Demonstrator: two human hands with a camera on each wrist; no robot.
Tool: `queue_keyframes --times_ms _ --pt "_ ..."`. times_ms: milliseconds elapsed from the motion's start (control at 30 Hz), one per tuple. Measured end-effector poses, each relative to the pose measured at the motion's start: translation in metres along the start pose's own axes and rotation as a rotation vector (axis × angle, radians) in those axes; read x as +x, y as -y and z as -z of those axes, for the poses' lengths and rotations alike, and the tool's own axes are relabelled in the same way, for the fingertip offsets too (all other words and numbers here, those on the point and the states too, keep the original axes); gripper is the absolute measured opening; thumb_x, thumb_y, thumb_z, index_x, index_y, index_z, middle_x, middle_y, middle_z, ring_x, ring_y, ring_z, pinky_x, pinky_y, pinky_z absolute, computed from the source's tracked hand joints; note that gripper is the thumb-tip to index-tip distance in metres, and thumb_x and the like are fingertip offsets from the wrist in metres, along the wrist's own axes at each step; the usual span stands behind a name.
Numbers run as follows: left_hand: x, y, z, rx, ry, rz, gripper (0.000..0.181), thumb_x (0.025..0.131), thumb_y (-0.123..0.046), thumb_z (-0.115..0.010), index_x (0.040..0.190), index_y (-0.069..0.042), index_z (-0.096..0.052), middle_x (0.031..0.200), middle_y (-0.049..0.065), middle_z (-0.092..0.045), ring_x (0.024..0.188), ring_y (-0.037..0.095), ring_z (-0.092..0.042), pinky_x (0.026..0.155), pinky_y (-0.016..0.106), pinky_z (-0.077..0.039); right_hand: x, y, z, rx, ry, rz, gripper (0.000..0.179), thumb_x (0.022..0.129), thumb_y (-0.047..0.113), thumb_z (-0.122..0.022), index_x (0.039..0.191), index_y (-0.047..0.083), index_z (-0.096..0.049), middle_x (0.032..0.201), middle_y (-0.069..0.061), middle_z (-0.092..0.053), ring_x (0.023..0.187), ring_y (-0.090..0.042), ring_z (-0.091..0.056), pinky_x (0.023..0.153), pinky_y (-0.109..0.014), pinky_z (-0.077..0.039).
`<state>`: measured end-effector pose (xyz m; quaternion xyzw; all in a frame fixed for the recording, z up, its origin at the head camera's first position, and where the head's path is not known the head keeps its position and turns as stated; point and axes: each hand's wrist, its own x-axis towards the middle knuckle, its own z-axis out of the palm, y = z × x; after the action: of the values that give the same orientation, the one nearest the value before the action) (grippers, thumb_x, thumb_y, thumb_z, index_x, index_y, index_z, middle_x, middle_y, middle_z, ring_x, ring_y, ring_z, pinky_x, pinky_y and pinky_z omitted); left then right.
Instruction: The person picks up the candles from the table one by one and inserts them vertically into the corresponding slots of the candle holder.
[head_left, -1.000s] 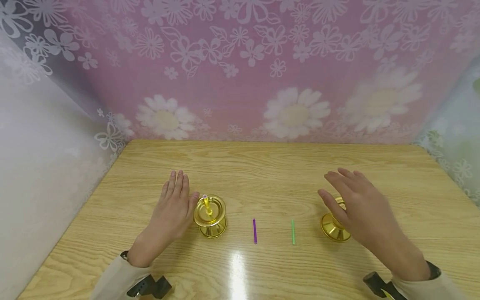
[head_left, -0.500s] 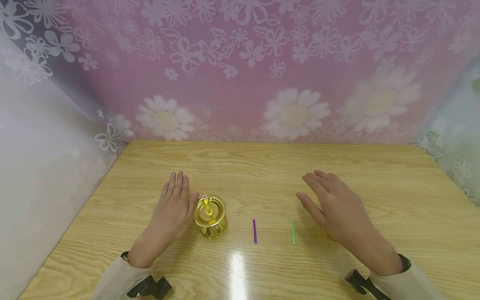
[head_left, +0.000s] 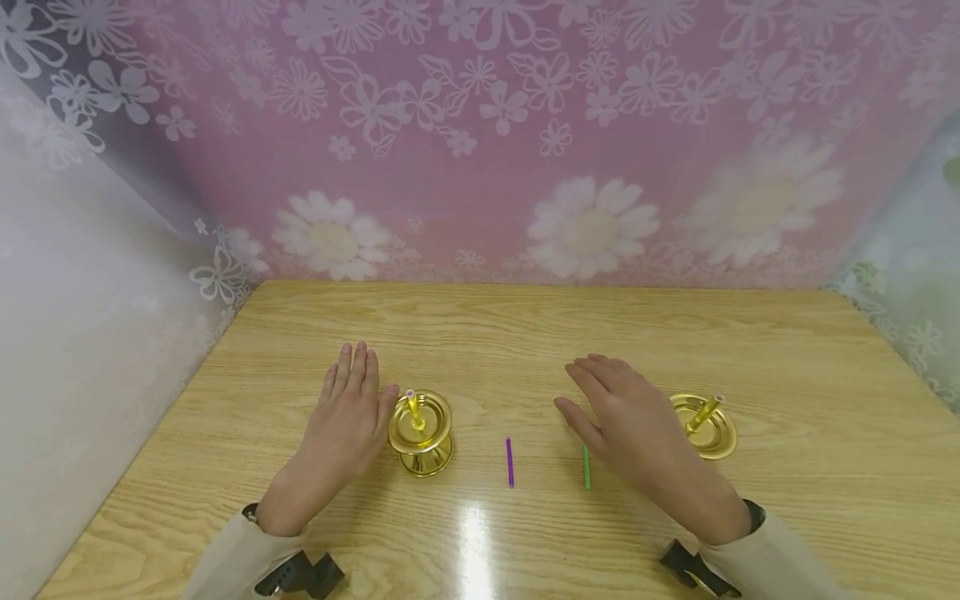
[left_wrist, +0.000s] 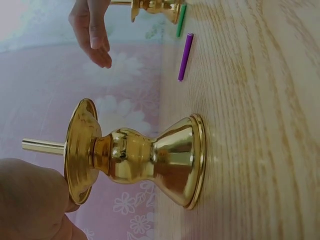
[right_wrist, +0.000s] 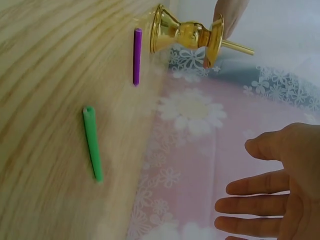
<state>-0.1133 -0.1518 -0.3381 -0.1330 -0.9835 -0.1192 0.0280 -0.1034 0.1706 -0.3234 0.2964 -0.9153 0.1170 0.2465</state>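
Note:
My left hand (head_left: 341, 429) lies with straight fingers beside a shiny gold candlestick (head_left: 423, 458); its thumb is at the dish's rim, and I cannot tell whether they touch. The candlestick stands upright, with a thin gold tube rising from its dish (left_wrist: 82, 150). My right hand (head_left: 637, 425) hovers above the table with its fingers extended and holds nothing, as the right wrist view shows. Below its thumb lies a thin green stick (right_wrist: 93, 145), partly covered in the head view. A thin purple stick (head_left: 510, 462) lies to the left of it. Behind my right wrist stands a second gold candlestick (head_left: 716, 437), its base hidden.
The wooden table (head_left: 480, 333) reaches back to a pink floral curtain or wall covering (head_left: 465, 167). A pale covering (head_left: 97, 317) rises along the left side. Black wrist cameras sit on both of my sleeves.
My right hand has moved left, from over the right candlestick to above the green stick, uncovering that candlestick's dish and tube. The left hand and the objects have stayed put.

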Motion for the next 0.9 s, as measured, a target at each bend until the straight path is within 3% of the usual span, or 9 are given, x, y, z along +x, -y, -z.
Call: queue_keyframes --times_ms 367,500,633,767,900 --pt "-0.001 -0.001 0.001 -0.007 -0.007 -0.001 0.062 0.107 -0.034 -0.023 0.145 0.016 -0.019 0.153 0.032 -0.012 0.144 0.044 -0.003 0.115 0.057 -0.009 0.007 0.016 -0.017 -0.008 0.080 -0.005 0.035 0.089 0.027 -0.069 0.108 -0.003 -0.065 0.105 -0.016 -0.067 0.100 -0.034 -0.063 0.087 -0.045 -0.052" --pt "-0.001 -0.001 0.001 -0.016 0.001 0.004 0.062 0.107 -0.033 -0.022 0.145 0.016 -0.018 0.153 0.032 -0.012 0.144 0.044 -0.002 0.115 0.057 -0.008 0.009 0.021 -0.023 -0.042 0.089 -0.008 0.028 0.089 0.026 -0.070 0.098 0.000 -0.065 0.092 -0.011 -0.065 0.084 -0.029 -0.062 0.070 -0.039 -0.054" --pt "-0.002 -0.001 0.002 -0.022 0.010 0.010 0.062 0.107 -0.033 -0.022 0.145 0.016 -0.018 0.153 0.033 -0.012 0.144 0.044 -0.001 0.115 0.057 -0.008 0.011 0.026 -0.030 -0.105 0.107 0.009 0.025 0.089 0.025 -0.070 0.087 0.003 -0.059 0.076 -0.005 -0.055 0.066 -0.022 -0.053 0.054 -0.032 -0.046" --pt "-0.002 -0.001 0.001 -0.019 0.010 0.011 0.062 0.107 -0.034 -0.023 0.145 0.016 -0.019 0.153 0.033 -0.012 0.144 0.044 -0.001 0.115 0.057 -0.008 0.010 0.031 -0.036 -0.125 0.185 -0.023 0.027 0.092 0.026 -0.065 0.083 0.003 -0.055 0.073 -0.005 -0.049 0.064 -0.023 -0.050 0.054 -0.034 -0.046" --pt "-0.001 0.000 0.001 -0.017 0.008 0.009 0.062 0.107 -0.034 -0.022 0.145 0.016 -0.019 0.153 0.033 -0.012 0.144 0.044 0.000 0.115 0.057 -0.008 0.009 0.038 -0.041 -0.139 0.305 -0.076 0.029 0.096 0.029 -0.058 0.089 0.001 -0.055 0.079 -0.009 -0.053 0.074 -0.028 -0.055 0.063 -0.041 -0.049"
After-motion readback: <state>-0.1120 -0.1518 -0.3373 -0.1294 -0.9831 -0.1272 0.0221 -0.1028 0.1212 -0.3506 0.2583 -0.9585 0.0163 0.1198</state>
